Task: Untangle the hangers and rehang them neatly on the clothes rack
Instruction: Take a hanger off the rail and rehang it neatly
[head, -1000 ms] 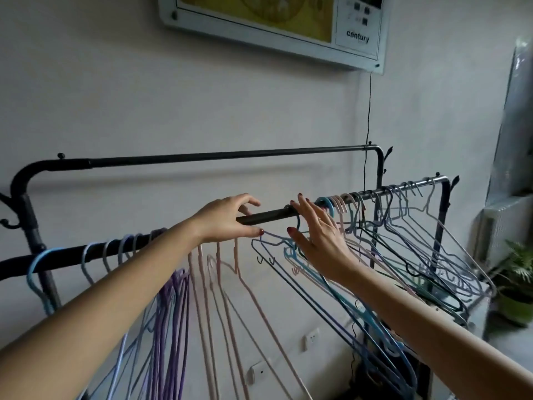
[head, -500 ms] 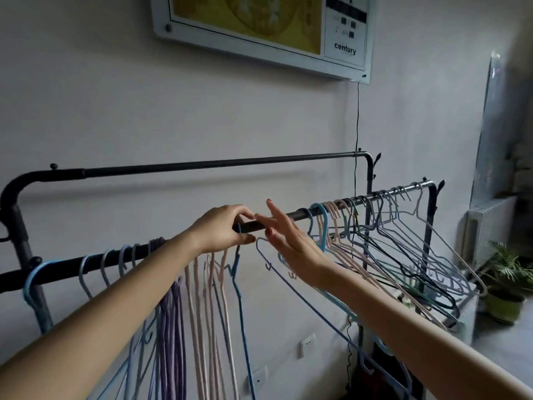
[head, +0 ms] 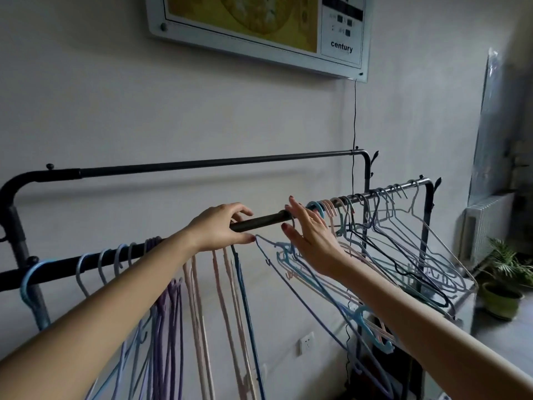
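Since half a second ago, right hand has shifted rightward along the black metal front rail, away from the left hand; fingers now reach the hook of the light blue plastic hanger. Bare gap of rail between the two hands is wider than before. Dark blue thin hanger under the left hand hangs as it did.

Left hand: curled over the front rail from above, thumb below, gripping the rail itself. Whether a hook is pinched under the fingers, cannot tell.

Right hand: fingers straight and spread, palm toward the hangers, fingertips at the rail just beside the light blue hook. Holds nothing.

Black two-rail clothes rack and what hangs on it:
- Far left of front rail: pale blue hooks, spaced apart.
- Next: purple velvet-look hangers, bunched tight.
- Below left hand: pink slim hangers, then the dark blue one, hanging straight.
- Right of right hand: tangled cluster of mixed pink, teal, blue and grey wire hangers, bodies splayed and crossing, hooks crowded to the rail's right end.
- Back upper rail: bare.

Surroundings: white framed wall panel marked "century" above; green potted plant on floor at right; white wall socket low on wall.
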